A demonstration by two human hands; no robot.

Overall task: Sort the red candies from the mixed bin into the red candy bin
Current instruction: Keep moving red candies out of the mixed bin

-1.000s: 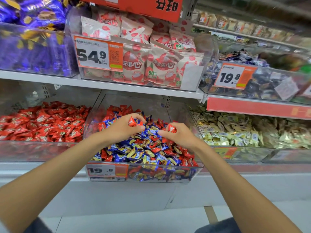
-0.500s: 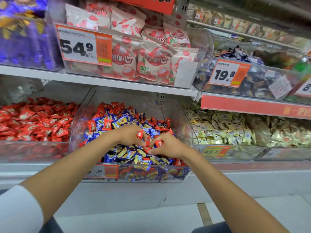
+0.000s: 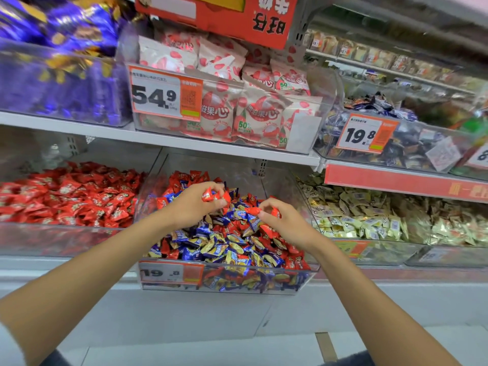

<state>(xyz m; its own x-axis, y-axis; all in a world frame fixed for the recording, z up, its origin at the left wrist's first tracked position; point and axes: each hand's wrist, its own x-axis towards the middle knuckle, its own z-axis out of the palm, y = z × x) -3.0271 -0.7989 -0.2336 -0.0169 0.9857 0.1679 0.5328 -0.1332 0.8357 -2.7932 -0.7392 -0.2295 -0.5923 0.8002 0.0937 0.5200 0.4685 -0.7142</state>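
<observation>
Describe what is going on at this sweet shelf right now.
A person is picking over the mixed bin. The left hand grips a few red candies, and the right hand pinches more red ones above the pile. The red candy bin sits just left of it.

Both hands are hovering over the mixed bin on the lower shelf. The left hand is pinching red candies in its curled fingers, and the right hand is gripping more red candies. The red candy bin is sitting just beside it on the left.
</observation>
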